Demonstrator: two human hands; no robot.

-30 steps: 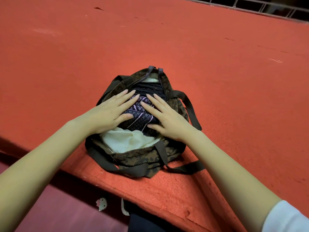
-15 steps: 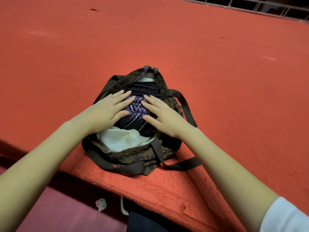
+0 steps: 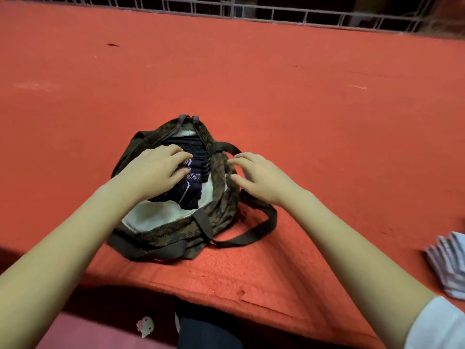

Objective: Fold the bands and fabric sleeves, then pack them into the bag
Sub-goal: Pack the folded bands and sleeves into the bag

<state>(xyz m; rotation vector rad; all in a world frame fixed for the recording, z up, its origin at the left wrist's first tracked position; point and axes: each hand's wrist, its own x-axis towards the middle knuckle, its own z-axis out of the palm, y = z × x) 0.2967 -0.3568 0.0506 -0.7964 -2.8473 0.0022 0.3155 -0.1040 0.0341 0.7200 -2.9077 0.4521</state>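
A brown patterned bag [image 3: 176, 234] with dark straps sits open near the front edge of the red surface. Inside it lie dark folded fabric pieces [image 3: 195, 170], one with a pale purple pattern, on a cream lining [image 3: 153, 214]. My left hand [image 3: 153, 170] rests flat on the dark fabric inside the bag, fingers slightly curled. My right hand [image 3: 261, 177] hovers at the bag's right rim by a strap, fingers apart, holding nothing. A pale striped folded fabric [image 3: 450, 265] lies at the far right edge.
The red felt-covered surface [image 3: 302, 96] stretches far back to a white metal railing [image 3: 276, 13]. Its front edge drops off just below the bag. A small white charm [image 3: 145, 326] and dark clothing show below the edge.
My right hand has lifted off the dark fabric and moved right to the bag's rim. My left hand stays pressing on the fabric. The view has tilted up and right.
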